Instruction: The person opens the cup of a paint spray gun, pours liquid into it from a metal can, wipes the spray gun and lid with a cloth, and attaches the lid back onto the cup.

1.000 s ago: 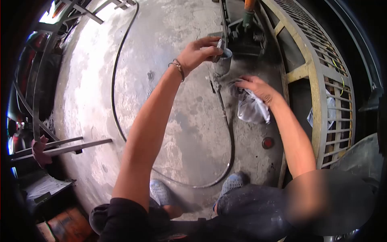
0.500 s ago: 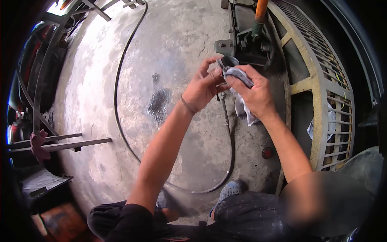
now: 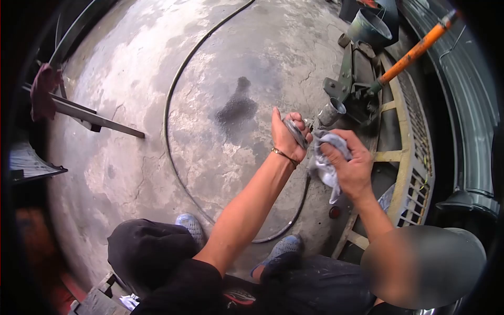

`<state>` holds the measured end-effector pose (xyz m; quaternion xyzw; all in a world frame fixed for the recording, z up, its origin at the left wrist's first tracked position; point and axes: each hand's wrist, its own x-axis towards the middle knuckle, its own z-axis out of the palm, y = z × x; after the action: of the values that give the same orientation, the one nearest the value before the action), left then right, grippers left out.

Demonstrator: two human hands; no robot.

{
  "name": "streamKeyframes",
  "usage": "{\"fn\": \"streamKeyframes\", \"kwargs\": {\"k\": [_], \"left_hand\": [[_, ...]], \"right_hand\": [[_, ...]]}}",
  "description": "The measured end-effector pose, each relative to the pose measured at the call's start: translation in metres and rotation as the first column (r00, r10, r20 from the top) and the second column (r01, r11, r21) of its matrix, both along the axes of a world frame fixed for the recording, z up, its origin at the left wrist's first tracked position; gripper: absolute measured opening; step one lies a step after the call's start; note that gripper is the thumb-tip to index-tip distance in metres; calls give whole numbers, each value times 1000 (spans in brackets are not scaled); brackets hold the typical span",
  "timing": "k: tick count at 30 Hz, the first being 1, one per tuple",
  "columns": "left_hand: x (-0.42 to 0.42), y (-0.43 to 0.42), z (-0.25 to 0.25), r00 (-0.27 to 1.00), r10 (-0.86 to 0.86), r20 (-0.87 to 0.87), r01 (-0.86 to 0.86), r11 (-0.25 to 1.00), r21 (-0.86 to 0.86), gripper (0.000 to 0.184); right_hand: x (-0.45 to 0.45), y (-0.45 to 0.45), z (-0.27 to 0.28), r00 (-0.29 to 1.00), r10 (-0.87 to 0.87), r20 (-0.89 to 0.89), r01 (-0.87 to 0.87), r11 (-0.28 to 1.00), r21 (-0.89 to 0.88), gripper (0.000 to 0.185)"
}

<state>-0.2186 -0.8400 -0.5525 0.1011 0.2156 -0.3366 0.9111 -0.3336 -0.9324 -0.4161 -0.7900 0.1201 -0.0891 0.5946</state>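
Note:
My left hand (image 3: 290, 135) is palm up near the middle, its fingers curled round a grey, round, lid-like metal piece (image 3: 296, 133). Just beyond the fingertips, a metal cup (image 3: 332, 112) tilts with its mouth toward the upper right. Small dark fittings between cup and hand look like part of a spray gun; whether my fingers also hold it I cannot tell. To the right, my right hand (image 3: 353, 164) is closed on a crumpled, grey-stained white cloth (image 3: 329, 170), part of which hangs below it. The cloth is close beside my left fingers.
A black hose (image 3: 169, 113) loops over the stained concrete floor (image 3: 142, 68) and runs up behind the cloth. A floor jack with an orange handle (image 3: 420, 52) and a bucket (image 3: 369, 27) are at the upper right. A metal grille frame (image 3: 403, 173) stands right; a metal bar (image 3: 100, 119) juts in left.
My hands have drawn apart, with the cloth pulled away from the grey piece. My left palm has turned upward. The view has shifted, bringing the bucket and whole jack handle into sight.

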Motion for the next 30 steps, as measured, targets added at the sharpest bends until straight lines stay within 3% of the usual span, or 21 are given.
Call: {"fn": "streamKeyframes", "kwargs": {"k": [3,4,6,7,10,11,12,15,18,22,23,26,29,30], "left_hand": [[-12,15,17,1000,-4,24,6,995,-95,72],[-15,22,19,999,-12,50,19,990,-142,72],[-19,31,20,995,-24,102,47,972,-230,73],[-22,33,20,991,-30,128,52,984,-168,73],[-30,38,20,961,-54,271,31,996,87,68],[-41,31,25,976,-13,218,-22,987,157,66],[-55,19,36,985,33,171,-73,970,231,65],[-57,30,29,999,24,21,-27,991,132,59],[-34,58,22,992,-17,-123,9,998,-63,58],[-22,71,34,989,-106,-103,90,985,-149,58],[-20,68,35,995,-95,-36,93,995,-48,59],[-31,59,32,976,-169,139,139,970,199,61],[-53,32,18,938,-65,339,-67,929,364,60],[-56,31,19,898,-45,438,-149,905,399,60]], "right_hand": [[1,35,5,995,99,-12,-97,937,-336,25],[-1,45,2,998,56,-17,-59,950,-305,23],[-2,59,9,998,64,-19,-66,908,-415,22],[-3,66,12,997,69,-21,-70,884,-461,22],[6,89,24,973,-153,-171,47,862,-504,24],[12,94,25,949,-226,-220,81,850,-521,26],[24,97,21,960,-240,-142,135,847,-514,28],[23,100,16,953,-228,-201,84,832,-549,28],[-8,110,6,969,-184,-167,64,834,-548,24],[-7,105,-3,992,-102,-75,49,859,-509,23],[-6,102,-3,996,-84,-42,52,868,-494,23],[4,104,18,949,-223,-225,97,882,-462,24],[18,72,24,888,-177,-424,-14,912,-410,27],[14,62,23,859,-94,-503,8,985,-170,30]]}}
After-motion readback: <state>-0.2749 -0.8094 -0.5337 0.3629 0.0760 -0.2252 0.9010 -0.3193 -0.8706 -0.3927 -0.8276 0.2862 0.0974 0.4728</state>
